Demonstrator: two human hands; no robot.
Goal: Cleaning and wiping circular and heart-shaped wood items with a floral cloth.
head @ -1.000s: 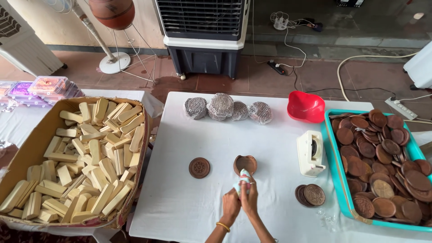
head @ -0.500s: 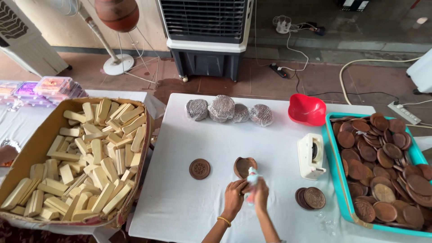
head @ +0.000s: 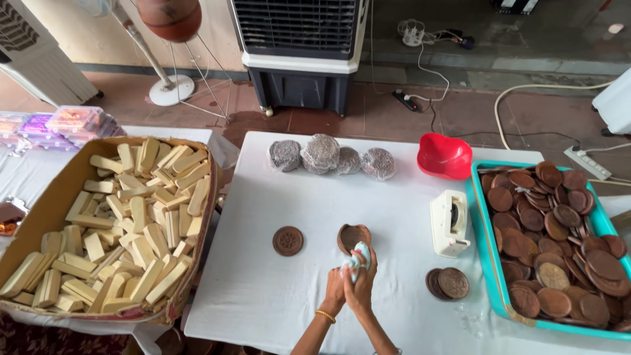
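Observation:
My left hand [head: 335, 290] and my right hand [head: 363, 284] are pressed together near the front of the white table [head: 263, 296]. Between them they hold a brown round clay piece [head: 353, 236], tilted up at the fingertips, and a small pale cloth [head: 358, 256] bunched against it. A gold bangle sits on my left wrist. A flat brown carved disc [head: 288, 240] lies on the table to the left of the hands. A short stack of similar discs [head: 448, 283] lies to the right.
A teal tray [head: 485, 263] heaped with brown discs fills the right edge. A cardboard box [head: 39, 217] of pale wooden blocks stands at left. Foil-wrapped stacks [head: 322, 154], a red bowl [head: 444, 156] and a white tape dispenser [head: 449, 223] sit farther back. An air cooler [head: 299, 59] stands behind the table.
Half a second ago my hands were slightly apart around the clay piece; now they are pressed together again with the cloth between them. The view has shifted a little.

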